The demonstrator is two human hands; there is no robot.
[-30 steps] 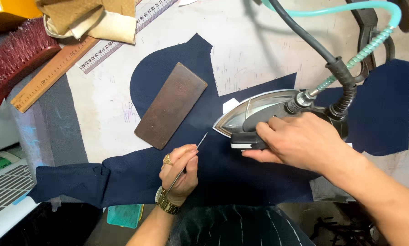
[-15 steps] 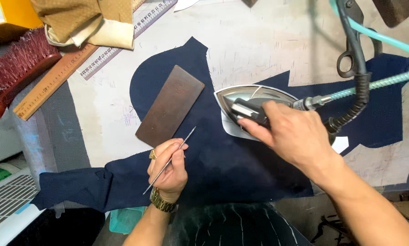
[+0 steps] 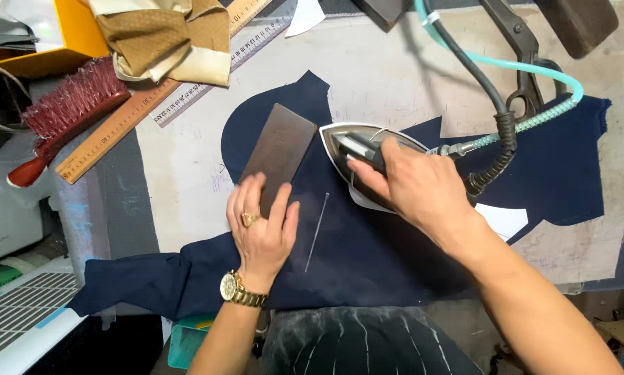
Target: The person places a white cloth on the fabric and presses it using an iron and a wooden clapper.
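Left hand: we see the left hand (image 3: 262, 226) lying flat, fingers spread and released, on the dark navy cloth piece (image 3: 367, 243); its fingertips rest on the near end of the brown rectangular wooden block (image 3: 278, 156). It grasps nothing.
Right hand: the right hand (image 3: 412, 184) is clenched around the handle of the silver steam iron (image 3: 357, 149), covering most of it.
Iron: it sits sole-down on the navy cloth, nose pointing left, just right of the wooden block and close to touching it.
Hoses: a black cable (image 3: 482, 90) and a teal tube (image 3: 534, 68) run from the iron's back end to the far right.
Thin tool: a slim metal pin-like rod (image 3: 317, 232) lies loose on the cloth between our two hands, untouched.
Cloth: it spreads across the pale, marked table top (image 3: 395, 76), from the near left edge to the far right.
White piece: a small white shape (image 3: 503, 221) shows on the cloth right of the right wrist.
Far left: a wooden ruler (image 3: 117, 128), a red-bristled brush (image 3: 65, 107) and folded tan fabric (image 3: 166, 35) lie well apart from the hands.
Wrist: a gold watch (image 3: 239, 290) sits on the left wrist.
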